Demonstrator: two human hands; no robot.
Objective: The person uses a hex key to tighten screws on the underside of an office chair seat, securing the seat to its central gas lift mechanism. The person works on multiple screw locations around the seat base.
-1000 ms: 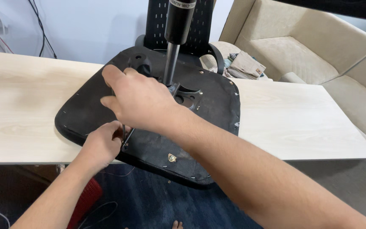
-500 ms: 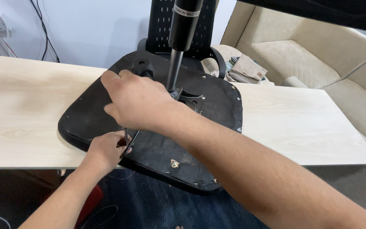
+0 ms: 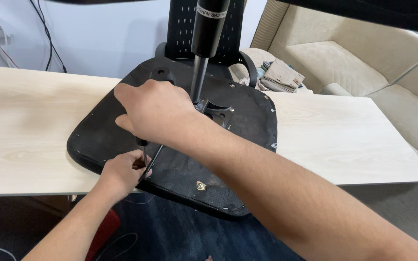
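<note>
Upturned office chair seat (image 3: 122,130) lies underside-up on a pale wood-grain tabletop (image 3: 30,125), its near edge overhanging the table's front edge; black fabric stapled over a rigid pan. Gas-lift cylinder (image 3: 204,48) stands upright from the metal mounting plate (image 3: 221,112) at the seat's centre. Right hand (image 3: 156,113) is closed around the handle of a screwdriver (image 3: 142,150), whose shaft points down toward the seat near its front left part. Left hand (image 3: 124,171) is curled at the tool's tip, fingers pinched around it or around a thin dark rod beside it; which one, cannot tell. A brass-coloured threaded insert (image 3: 200,185) shows further right along the near edge. Judgement: the assembly looks bulky and moderately heavy, stiff in the pan, soft only in the cover; top-heavy with the cylinder raised, so liable to rock on the overhang. Best hold appears to be the pan rim or the cylinder shaft; the fabric offers poor grip. Tabletop looks smooth, hard, likely slippery under fabric. Room: beige sofa (image 3: 344,53) behind right with folded cloth (image 3: 279,75) on it, perforated black chair back (image 3: 182,24) standing behind the table, white wall with cables (image 3: 44,34), dark blue carpet (image 3: 175,237) below.
</note>
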